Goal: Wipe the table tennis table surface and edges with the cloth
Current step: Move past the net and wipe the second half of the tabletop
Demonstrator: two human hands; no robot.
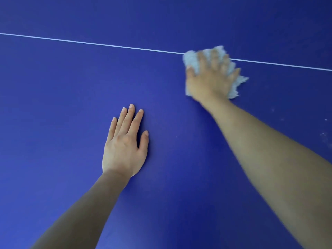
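Note:
The blue table tennis table [62,105] fills the whole view. A thin white line [89,43] runs across it from upper left to right. My right hand [210,78] presses a pale, fluffy cloth [192,59] flat on the surface, right over the white line, with fingers spread over it; hand and cloth are motion-blurred. The cloth sticks out round the fingers and at the right side [237,85]. My left hand [125,142] lies flat on the table, palm down, fingers straight, below and left of the cloth.
Small white specks [323,135] dot the blue surface at the right. No table edge, net or other object shows in view.

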